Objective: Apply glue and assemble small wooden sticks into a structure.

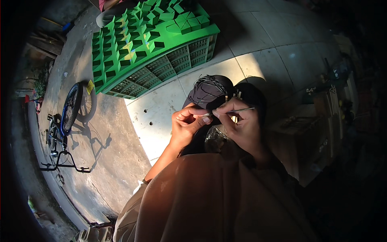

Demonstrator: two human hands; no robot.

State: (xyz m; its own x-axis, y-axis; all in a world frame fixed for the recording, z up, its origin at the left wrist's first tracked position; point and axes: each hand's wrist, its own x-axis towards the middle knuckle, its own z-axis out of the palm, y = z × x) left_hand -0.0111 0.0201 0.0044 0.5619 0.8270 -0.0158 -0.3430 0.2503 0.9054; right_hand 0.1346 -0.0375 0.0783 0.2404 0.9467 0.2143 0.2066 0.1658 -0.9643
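Above my lap, both hands work close together, fingertips almost meeting. My left hand [188,124] is closed in a pinch on a small pale piece [207,114], too small to name. Pinched between the thumb and fingers of my right hand [240,121] is a thin rod [245,109], its end sticking out to the right. A loose bundle of thin dark wires [211,84] lies over my dark-clothed knee, just beyond the hands. Several pale sticks [238,94] show between my knees. Below the hands, a clear plastic bag [217,137] rests on my lap.
Ahead to the left stands a green plastic crate [161,70] topped with rows of green blocks [129,40]. Another person's sleeve [108,4] shows behind it. A bicycle [66,121] is at far left. Shadowed wooden boxes [298,137] stand at right, on pale floor tiles [274,36].
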